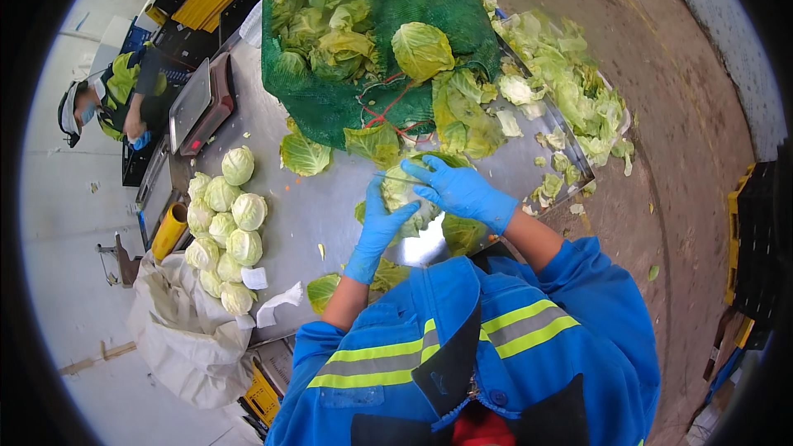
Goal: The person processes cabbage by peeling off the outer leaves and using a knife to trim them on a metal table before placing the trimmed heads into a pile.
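Note:
A trimmed pale green cabbage head (406, 195) is between my two blue-gloved hands over the metal table (303, 210). My left hand (381, 214) cups its left side, thumb across the front. My right hand (461, 192) lies on its upper right side with fingers spread. A thin, blade-like strip (399, 180) crosses the cabbage from under the right fingers; its handle end is hidden. Loose outer leaves (464, 234) lie around and below the cabbage. Beyond my hands, a green mesh sack (322, 111) holds untrimmed cabbages (337, 52), with one yellowish cabbage (422, 51) on top.
Several trimmed cabbages (245, 246) stand grouped at the left, near white netting pieces (279, 305). A weighing scale (201, 105) sits behind them. Leaf waste (576, 87) is heaped past the table's right edge. A co-worker (118, 96) stands at the far left.

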### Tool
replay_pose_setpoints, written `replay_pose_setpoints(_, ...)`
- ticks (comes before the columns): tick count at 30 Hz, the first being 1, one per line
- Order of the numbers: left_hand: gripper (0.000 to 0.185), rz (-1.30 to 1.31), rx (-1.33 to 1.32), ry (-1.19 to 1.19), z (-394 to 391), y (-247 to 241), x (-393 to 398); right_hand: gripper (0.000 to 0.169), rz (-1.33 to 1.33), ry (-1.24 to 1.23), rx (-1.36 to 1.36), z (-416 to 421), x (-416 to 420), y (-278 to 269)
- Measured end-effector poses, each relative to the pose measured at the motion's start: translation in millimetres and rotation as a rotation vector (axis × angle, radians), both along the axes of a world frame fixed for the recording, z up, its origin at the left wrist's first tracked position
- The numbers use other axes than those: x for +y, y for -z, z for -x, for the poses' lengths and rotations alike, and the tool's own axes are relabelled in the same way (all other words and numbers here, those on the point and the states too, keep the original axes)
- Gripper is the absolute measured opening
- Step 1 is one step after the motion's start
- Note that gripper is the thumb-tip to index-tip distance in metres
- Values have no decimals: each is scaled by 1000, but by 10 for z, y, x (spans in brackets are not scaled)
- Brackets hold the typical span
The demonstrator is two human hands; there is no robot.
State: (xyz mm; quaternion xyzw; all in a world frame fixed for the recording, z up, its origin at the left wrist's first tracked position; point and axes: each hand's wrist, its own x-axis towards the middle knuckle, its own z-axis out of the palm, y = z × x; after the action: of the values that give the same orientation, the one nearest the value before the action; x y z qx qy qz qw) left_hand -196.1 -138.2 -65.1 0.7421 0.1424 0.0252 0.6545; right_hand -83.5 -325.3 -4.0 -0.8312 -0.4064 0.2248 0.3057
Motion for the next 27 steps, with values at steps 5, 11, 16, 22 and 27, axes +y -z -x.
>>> replay_pose_setpoints(5,95,-108,-51,26,116,-133,-49,46,20,203,63,-614,-48,595)
replay_pose_setpoints(11,90,-37,84,-59,109,-117,144,53,-345,369,56,-40,-75,497)
replay_pose_setpoints(16,89,-430,138,-116,75,25,74,56,-165,227,60,322,17,260)
replay_pose_setpoints(22,90,-579,-19,-66,63,-82,-40,49,-16,316,11,-154,-18,890)
replay_pose_setpoints(27,85,-194,36,-188,283,77,179,51,-215,519,248,-80,-8,745)
